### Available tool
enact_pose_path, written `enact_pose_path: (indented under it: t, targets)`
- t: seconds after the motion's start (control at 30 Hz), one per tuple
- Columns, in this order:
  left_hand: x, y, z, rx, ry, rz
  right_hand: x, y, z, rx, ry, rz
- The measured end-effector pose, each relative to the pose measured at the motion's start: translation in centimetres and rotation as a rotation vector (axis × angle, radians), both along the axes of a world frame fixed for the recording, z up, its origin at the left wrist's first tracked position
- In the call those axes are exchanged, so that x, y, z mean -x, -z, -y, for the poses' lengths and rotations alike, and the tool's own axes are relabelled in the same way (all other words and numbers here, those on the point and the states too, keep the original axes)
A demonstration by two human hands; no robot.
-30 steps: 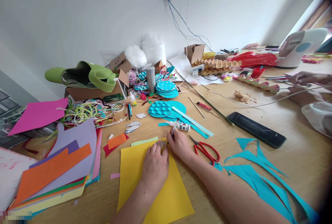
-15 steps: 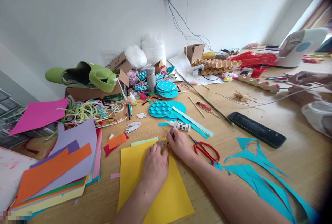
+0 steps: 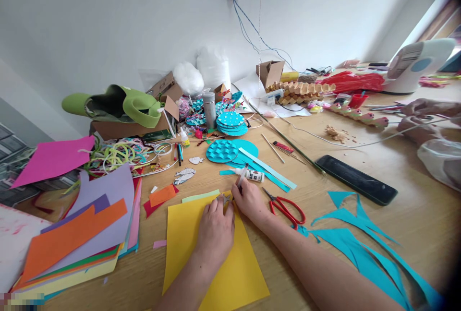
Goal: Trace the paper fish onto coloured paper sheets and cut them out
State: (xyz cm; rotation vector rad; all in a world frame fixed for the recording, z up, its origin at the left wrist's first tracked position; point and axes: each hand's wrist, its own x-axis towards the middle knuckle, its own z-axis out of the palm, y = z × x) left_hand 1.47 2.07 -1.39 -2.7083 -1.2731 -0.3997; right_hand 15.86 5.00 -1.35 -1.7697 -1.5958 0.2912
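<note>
A sheet of yellow paper (image 3: pixel 201 280) lies on the table in front of me. Over its upper part rests my left hand (image 3: pixel 216 227), fingers laid down on it. A small grey cut-out (image 3: pixel 226 199), partly hidden, shows at those fingertips. My right hand (image 3: pixel 252 200) pinches a pen (image 3: pixel 242 175), held upright at the sheet's upper right edge beside the cut-out; its tip is hidden. Just beyond lies a white glue bottle (image 3: pixel 255 175). Red-handled scissors (image 3: pixel 286 209) sit right of my right hand.
Coloured paper (image 3: pixel 72 248) is stacked at left. Blue scraps (image 3: pixel 360 248) and a phone (image 3: pixel 356 179) lie at right. Blue discs (image 3: pixel 222 151) and a steel flask (image 3: pixel 209 109) stand beyond. Another person's hands (image 3: pixel 419 126) work at far right.
My hands and the pen stay in practically the same place. The other person's hands at far right have shifted slightly.
</note>
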Motion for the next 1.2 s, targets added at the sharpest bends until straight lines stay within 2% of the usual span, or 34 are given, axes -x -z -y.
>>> enact_pose_path:
  t: [0.5,0.8,1.2]
  targets:
    - [-0.01,-0.16,0.12,0.017,-0.008,-0.031,0.04,-0.01,0.02,-0.002,-0.003,-0.020]
    - [-0.21,0.12,0.15,0.026,-0.011,0.030,0.06,-0.04,0.00,0.013,-0.002,-0.015]
    - [-0.30,-0.36,0.12,0.059,-0.021,0.028,0.02,0.27,-0.03,-0.020,-0.017,-0.049]
